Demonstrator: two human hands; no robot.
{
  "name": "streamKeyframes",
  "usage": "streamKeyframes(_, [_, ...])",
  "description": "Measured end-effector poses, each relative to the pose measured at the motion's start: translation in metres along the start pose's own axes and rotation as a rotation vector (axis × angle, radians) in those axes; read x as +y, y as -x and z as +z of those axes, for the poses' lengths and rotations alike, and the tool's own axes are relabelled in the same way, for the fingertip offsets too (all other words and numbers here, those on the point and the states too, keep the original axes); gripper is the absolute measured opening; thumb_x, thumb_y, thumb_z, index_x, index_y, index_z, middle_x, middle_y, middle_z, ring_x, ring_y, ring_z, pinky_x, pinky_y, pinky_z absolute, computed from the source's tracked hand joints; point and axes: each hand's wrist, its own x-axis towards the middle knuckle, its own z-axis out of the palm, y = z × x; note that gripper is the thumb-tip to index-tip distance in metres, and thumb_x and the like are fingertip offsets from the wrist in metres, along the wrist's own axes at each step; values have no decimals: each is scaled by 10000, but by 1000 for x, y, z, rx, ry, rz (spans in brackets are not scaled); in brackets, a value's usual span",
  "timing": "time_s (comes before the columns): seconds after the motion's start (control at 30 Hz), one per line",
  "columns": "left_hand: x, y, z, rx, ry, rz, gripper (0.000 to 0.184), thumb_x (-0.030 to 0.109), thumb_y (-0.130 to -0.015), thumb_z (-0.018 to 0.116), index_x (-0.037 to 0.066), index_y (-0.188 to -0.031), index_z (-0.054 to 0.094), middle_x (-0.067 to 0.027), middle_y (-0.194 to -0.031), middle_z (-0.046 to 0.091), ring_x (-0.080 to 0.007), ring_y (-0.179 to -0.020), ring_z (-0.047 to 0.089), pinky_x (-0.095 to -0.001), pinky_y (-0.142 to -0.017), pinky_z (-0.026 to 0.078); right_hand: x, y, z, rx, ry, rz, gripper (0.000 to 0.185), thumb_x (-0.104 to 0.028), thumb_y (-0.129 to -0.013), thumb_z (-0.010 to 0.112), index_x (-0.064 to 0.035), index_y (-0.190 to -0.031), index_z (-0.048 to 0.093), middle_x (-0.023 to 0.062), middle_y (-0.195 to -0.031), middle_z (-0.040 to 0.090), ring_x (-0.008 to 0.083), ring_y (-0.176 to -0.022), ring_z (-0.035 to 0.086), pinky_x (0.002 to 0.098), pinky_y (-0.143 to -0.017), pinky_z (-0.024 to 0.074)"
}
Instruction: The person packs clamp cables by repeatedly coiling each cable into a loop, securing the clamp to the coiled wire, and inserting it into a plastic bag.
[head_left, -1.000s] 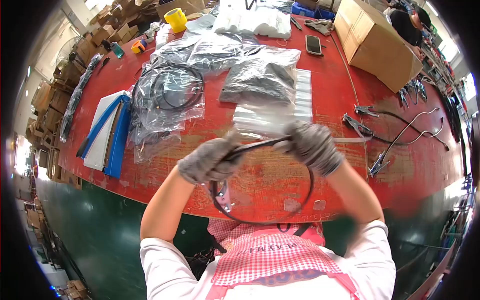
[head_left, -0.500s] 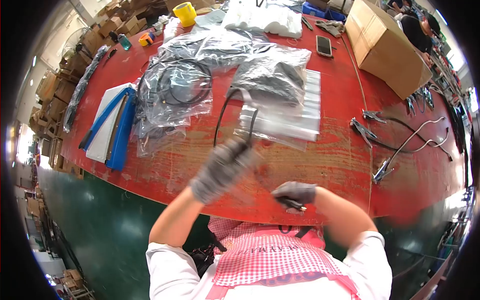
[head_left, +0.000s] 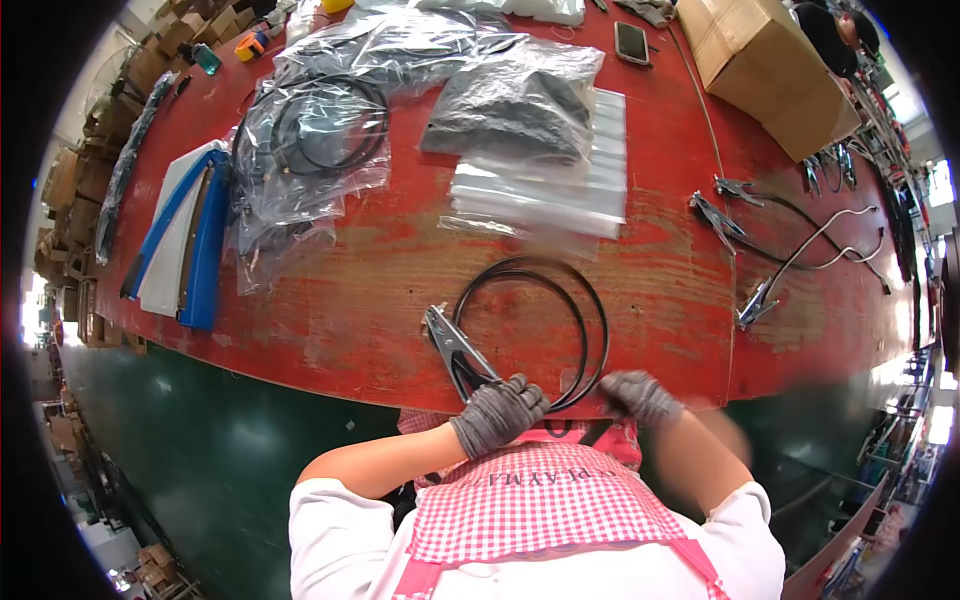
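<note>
- Scuffed red tabletop (head_left: 375, 300) under the black cable coil (head_left: 606, 338), near its front edge, metal clamp (head_left: 440, 330) at the coil's left.
- Left hand (head_left: 503, 413): gloved fingers curled round the coil's near-left side, beside the clamp.
- Right hand (head_left: 645, 397): fingers bent, near the coil's right side; I cannot tell whether they grasp anything.
- Cable probably springy; clamp likely the heavy, rigid end. I would pinch both loops together, close to the clamp.
</note>
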Motion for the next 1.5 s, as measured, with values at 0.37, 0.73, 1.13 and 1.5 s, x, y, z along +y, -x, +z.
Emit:
streamKeyframes(0.37, [2, 55, 18, 422, 168, 192, 402, 162, -698, 598, 140, -1099, 572, -67, -1154, 508, -203, -979, 520, -302, -697, 505, -95, -86, 36, 1035, 1064, -967, 515, -177, -814, 476, 5, -1287, 383, 197, -1283, 422, 351, -1202, 383, 421, -1030, 283])
streamKeyframes(0.73, [7, 80, 8, 861, 810, -1257, 792, 228, -703, 718, 23, -1323, 269, -155, -1044, 460, -228, -934, 520, -331, -801, 457, -105, -73, 35, 1021, 1110, -1051, 513, -76, -729, 456, -110, -1240, 481, 67, -1227, 518, 266, -1045, 502, 385, -903, 381])
streamKeyframes(1.13, [-50, -55, 38, 698, 17, -557, 488, 211, -691, 673, 92, -1145, 540, -146, -1099, 518, -297, -964, 512, -404, -818, 439, -100, -79, 32, 1029, 1039, -1075, 518, -92, -727, 480, -119, -1244, 484, 66, -1240, 511, 280, -1012, 499, 394, -900, 382])
streamKeyframes(1.5, [-63, -18, 23, 413, -151, -753, 723, 493, -611, 668, 105, -1201, 512, -133, -1179, 483, -305, -1022, 468, -425, -874, 369, -66, -48, 37, 830, 1056, -1028, 552, -91, -700, 490, -107, -1251, 474, 102, -1237, 496, 291, -988, 494, 399, -892, 391])
